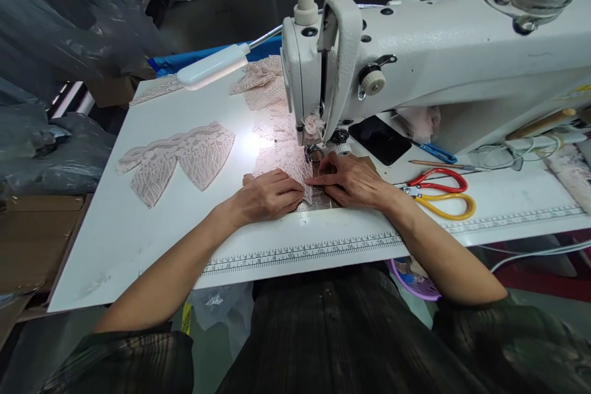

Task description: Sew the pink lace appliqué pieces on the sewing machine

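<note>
Left hand: my left hand (pixel 265 197) lies palm down on the lace piece (pixel 281 157). Its grip is flat and unclosed, with the fingers spread to press the cloth onto the bench (pixel 138 228).
Right hand: my right hand (pixel 353 181) is also flat, and its fingertips touch the lace edge just in front of the presser foot (pixel 314 152). That grip clasps nothing either.
Work piece: the pink lace runs from under both hands to beneath the needle of the sewing machine (pixel 438 55), in the lamp (pixel 213 66) light.
Done so far: I judge the seam is at or near its start. Most of the piece lies on my side of the foot or beside it, and I cannot make out any stitching.
Left to do: two lace pieces (pixel 184 157) lie flat and apart at the left of the bench. A looser lace heap (pixel 261 83) sits behind the machine head. I cannot tell which of these are sewn and which are waiting.
Tools: red and yellow scissors (pixel 441 194) lie just beside my right wrist, and blue snips (pixel 436 152) lie further back. Neither is being touched.
Containers: a purple basket (pixel 410 280) shows below the bench edge by my right forearm. Its contents are mostly hidden, and I see only something pale and blue. A cardboard box (pixel 37 240) stands at the far left, and I cannot see inside it.
</note>
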### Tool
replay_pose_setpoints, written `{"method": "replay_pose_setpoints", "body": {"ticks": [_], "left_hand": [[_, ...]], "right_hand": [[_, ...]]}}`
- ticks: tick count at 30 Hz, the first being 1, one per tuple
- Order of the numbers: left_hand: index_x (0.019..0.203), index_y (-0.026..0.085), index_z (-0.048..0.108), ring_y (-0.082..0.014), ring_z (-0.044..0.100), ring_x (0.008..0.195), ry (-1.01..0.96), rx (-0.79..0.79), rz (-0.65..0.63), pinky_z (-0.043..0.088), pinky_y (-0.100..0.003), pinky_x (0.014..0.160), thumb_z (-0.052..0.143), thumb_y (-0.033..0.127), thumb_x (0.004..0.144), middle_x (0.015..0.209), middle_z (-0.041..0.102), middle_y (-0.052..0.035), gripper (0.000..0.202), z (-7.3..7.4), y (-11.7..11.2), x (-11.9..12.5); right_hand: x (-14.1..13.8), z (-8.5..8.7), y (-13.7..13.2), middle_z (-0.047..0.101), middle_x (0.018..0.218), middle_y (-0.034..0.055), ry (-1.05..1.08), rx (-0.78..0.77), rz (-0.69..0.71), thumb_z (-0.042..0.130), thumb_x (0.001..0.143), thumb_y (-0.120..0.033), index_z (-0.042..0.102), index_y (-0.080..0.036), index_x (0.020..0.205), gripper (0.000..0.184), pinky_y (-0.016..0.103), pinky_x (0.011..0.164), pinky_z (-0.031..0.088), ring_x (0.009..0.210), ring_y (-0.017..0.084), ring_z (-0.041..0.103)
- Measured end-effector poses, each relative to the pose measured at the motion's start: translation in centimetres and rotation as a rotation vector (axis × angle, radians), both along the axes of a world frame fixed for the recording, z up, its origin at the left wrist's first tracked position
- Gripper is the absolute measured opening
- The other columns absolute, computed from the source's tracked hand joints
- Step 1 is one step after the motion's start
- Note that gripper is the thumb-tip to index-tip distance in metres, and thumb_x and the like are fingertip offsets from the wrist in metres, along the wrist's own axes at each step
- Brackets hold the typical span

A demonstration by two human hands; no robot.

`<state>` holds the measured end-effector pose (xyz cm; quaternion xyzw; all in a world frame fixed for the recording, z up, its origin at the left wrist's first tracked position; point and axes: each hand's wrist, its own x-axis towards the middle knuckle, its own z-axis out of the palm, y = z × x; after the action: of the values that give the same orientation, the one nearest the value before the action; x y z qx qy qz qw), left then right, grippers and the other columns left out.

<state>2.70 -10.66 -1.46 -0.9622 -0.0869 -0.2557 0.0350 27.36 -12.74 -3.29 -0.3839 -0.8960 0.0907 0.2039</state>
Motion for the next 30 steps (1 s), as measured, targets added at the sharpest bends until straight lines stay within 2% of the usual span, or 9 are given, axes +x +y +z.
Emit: {"method": "replay_pose_setpoints", "body": {"ticks": [8, 13, 19, 21, 25, 30], "left_hand": [[0.088, 0.016, 0.068, -0.0172, 0.070, 0.082, 0.048, -0.042, 0.002, 0.060, -0.034, 0.073, 0.059, 0.012, 0.090, 0.095, 0.074, -0.0061, 0.011, 0.0, -0.1, -0.1], [0.098, 0.015, 0.069, -0.0204, 0.069, 0.085, 0.110, -0.104, -0.028, 0.058, -0.038, 0.079, 0.057, 0.018, 0.087, 0.097, 0.073, -0.0088, 0.017, 1.1, -0.5, -0.3], [0.083, 0.019, 0.069, -0.0187, 0.063, 0.072, 0.202, -0.125, -0.076, 0.051, -0.042, 0.085, 0.055, 0.022, 0.082, 0.088, 0.071, -0.0052, 0.015, 2.4, 0.2, 0.4], [0.081, 0.020, 0.069, -0.0182, 0.062, 0.070, 0.201, -0.139, -0.071, 0.049, -0.042, 0.085, 0.055, 0.023, 0.081, 0.085, 0.071, -0.0046, 0.015, 2.4, 0.4, 0.6], [0.084, 0.018, 0.069, -0.0185, 0.061, 0.074, 0.179, -0.167, -0.037, 0.049, -0.039, 0.081, 0.057, 0.024, 0.082, 0.093, 0.070, -0.0061, 0.013, 2.0, 0.3, 0.3], [0.088, 0.015, 0.069, -0.0210, 0.063, 0.080, 0.184, -0.176, -0.019, 0.050, -0.038, 0.081, 0.059, 0.026, 0.084, 0.093, 0.069, -0.0087, 0.015, 1.7, 0.2, 0.1]], "right_hand": [[-0.2, 0.4, -0.1, 0.059, 0.112, 0.0107, -0.030, -0.015, 0.004, 0.056, 0.092, -0.023, 0.072, -0.034, 0.118, 0.033, 0.041, 0.084, 0.044, 0.097, 0.024, 0.054], [-0.3, 0.7, -0.2, 0.059, 0.112, 0.0113, -0.032, -0.013, 0.018, 0.056, 0.093, -0.024, 0.073, -0.032, 0.118, 0.032, 0.042, 0.085, 0.045, 0.098, 0.025, 0.054], [-0.4, 0.8, -0.2, 0.059, 0.110, 0.0112, -0.034, -0.013, 0.009, 0.057, 0.092, -0.023, 0.073, -0.031, 0.117, 0.031, 0.042, 0.083, 0.046, 0.093, 0.023, 0.054], [-0.4, 0.7, -0.2, 0.058, 0.109, 0.0110, -0.032, -0.014, 0.010, 0.057, 0.092, -0.023, 0.073, -0.031, 0.117, 0.031, 0.042, 0.083, 0.046, 0.092, 0.022, 0.054], [-0.4, 0.5, -0.2, 0.059, 0.111, 0.0120, -0.017, -0.032, 0.012, 0.055, 0.093, -0.024, 0.073, -0.029, 0.118, 0.031, 0.041, 0.082, 0.047, 0.095, 0.023, 0.055], [-0.4, 0.5, -0.1, 0.061, 0.107, 0.0119, -0.045, -0.030, -0.029, 0.055, 0.093, -0.026, 0.072, -0.028, 0.119, 0.032, 0.037, 0.076, 0.046, 0.089, 0.022, 0.057]]}}
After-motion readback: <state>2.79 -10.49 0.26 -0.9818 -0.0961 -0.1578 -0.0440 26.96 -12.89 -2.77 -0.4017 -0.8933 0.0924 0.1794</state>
